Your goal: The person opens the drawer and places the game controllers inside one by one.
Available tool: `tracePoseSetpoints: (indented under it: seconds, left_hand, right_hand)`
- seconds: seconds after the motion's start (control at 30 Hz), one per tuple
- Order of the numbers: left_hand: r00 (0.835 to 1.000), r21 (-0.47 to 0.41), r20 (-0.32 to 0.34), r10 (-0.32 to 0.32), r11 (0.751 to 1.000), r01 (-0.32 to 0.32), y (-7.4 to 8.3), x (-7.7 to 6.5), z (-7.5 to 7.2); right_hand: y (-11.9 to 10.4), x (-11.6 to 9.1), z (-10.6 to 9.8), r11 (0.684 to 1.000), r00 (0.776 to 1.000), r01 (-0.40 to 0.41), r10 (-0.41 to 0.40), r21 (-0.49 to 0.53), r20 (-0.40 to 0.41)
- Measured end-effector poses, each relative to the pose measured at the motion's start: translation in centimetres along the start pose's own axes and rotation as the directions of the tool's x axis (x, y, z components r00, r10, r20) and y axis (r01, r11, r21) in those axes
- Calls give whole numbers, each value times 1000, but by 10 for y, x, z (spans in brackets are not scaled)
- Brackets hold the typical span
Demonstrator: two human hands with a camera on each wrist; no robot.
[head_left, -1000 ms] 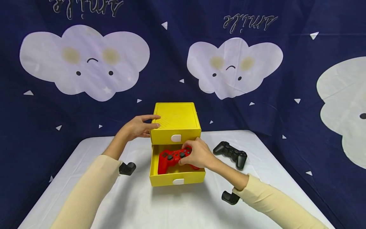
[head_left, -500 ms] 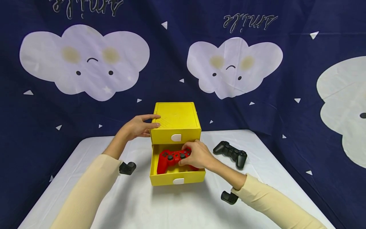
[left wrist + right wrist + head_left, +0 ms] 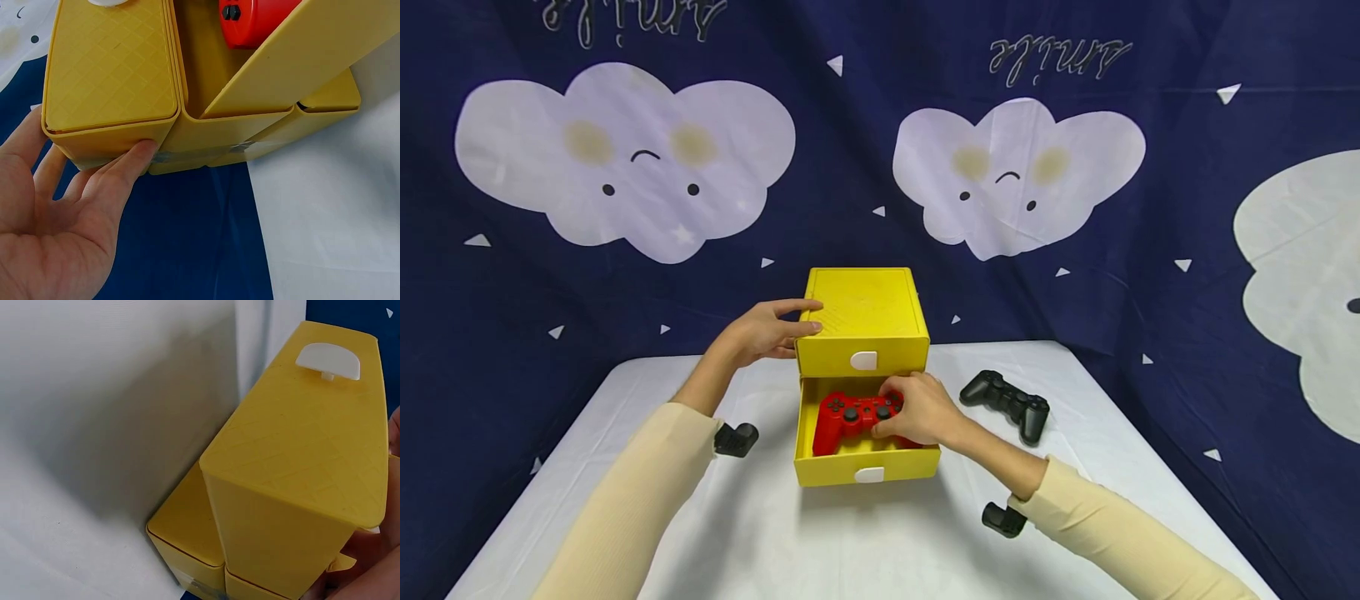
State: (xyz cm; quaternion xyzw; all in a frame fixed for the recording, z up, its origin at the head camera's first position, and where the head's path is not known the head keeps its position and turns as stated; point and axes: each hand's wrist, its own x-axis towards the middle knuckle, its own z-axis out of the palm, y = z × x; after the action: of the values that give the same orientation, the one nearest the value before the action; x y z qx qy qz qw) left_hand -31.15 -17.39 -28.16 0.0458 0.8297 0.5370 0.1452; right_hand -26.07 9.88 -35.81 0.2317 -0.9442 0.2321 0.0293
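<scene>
A yellow drawer unit of stacked drawers stands on the table. Its middle drawer, with a white tab, is pulled out. Inside lies a red game controller, its right end partly hidden behind my right hand, whose thumb and fingers pinch it. My left hand touches the unit's upper left, fingers reaching over the top edge and along the side. In the left wrist view its fingers lie fairly straight against the yellow wall. The right wrist view shows the drawer front, with that hand mostly cut off.
A black game controller lies on the white tablecloth to the right of the drawer unit. Behind the table hangs a dark blue curtain with cloud prints. A small black device is strapped at the right wrist.
My right hand has sunk slightly toward the drawer, and the red game controller sits a touch further left and flatter in it. The left hand keeps its place on the unit.
</scene>
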Motion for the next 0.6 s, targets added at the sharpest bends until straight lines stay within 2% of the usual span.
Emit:
tracePoseSetpoints:
  seconds: [0.37,0.6]
  left_hand:
    - [1000,-3,5,-4,1000,4,0,-1,0]
    - [1000,1,7,-4,1000,4,1,-1,0]
  right_hand:
    - [0,-1,2,1000,1000,3,-3,-17,27]
    - [-4,-4,-6,1000,998,-14,15,-17,63]
